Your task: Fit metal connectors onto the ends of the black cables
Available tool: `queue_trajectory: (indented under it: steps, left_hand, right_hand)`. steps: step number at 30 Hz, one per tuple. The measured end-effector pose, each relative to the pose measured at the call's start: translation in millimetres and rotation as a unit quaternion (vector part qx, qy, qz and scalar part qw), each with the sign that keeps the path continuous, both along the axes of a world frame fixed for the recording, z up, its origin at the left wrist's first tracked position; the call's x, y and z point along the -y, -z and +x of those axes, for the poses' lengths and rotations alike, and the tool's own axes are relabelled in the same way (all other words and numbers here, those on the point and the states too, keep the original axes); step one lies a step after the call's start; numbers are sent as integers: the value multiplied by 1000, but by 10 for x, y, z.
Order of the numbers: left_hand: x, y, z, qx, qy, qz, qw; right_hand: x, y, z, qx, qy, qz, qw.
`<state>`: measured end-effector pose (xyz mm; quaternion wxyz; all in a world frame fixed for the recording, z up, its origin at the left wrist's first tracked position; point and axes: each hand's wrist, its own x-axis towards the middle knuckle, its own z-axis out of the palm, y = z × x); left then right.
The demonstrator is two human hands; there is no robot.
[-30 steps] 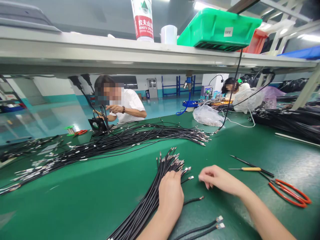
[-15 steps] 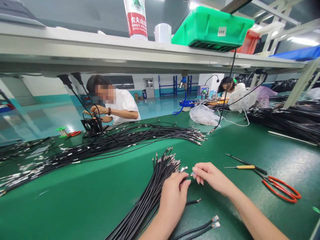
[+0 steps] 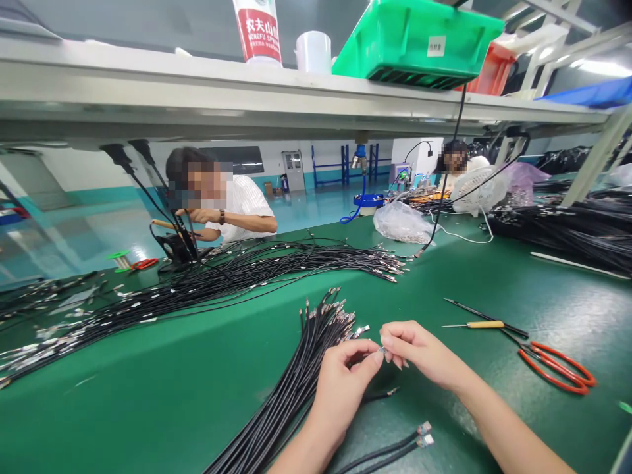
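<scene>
My left hand and my right hand meet above the green bench mat, fingertips pinching a small metal terminal on the end of a thin black cable. A thick bundle of black cables with crimped metal terminals fans out just left of my left hand. Beneath my left hand lies a loose cable end. Two more black cables with metal connectors lie near the bottom edge, below my right forearm.
Red-handled scissors, a wooden-handled tool and a black pointed tool lie to the right. A long cable mass spans the bench. Co-workers sit beyond, under a shelf.
My right hand has moved left to the left hand, and the two now pinch a cable end together. The left hand has lifted off the bundle. The view has shifted slightly.
</scene>
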<state>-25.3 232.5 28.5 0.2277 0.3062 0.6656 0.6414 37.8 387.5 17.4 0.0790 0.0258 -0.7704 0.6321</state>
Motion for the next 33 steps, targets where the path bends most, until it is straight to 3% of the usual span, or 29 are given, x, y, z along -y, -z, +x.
queue_trajectory:
  steps: [17,21,24,26,30,33]
  left_hand:
    - [25,10,11,76,2,8,997]
    - [27,52,-44,-44,-25,-58,997]
    - [29,44,-30,-127,-53,-88,987]
    - [38,37,15,-132,-67,-78,986]
    - [78,104,102,-137,-78,-69,985]
    - [118,201,144,-142,-83,-105,981]
  right_hand:
    - [6,12,-10,17,24,16,999]
    - [11,-8,-31,-5,98,83,992]
    - [57,-1,-32,-11,57,73,996]
    - [86,33,-19,-9,27,77,997]
    - [58,169,-8,-24,117,106,987]
    - [9,308,-15,-12,102,123,987]
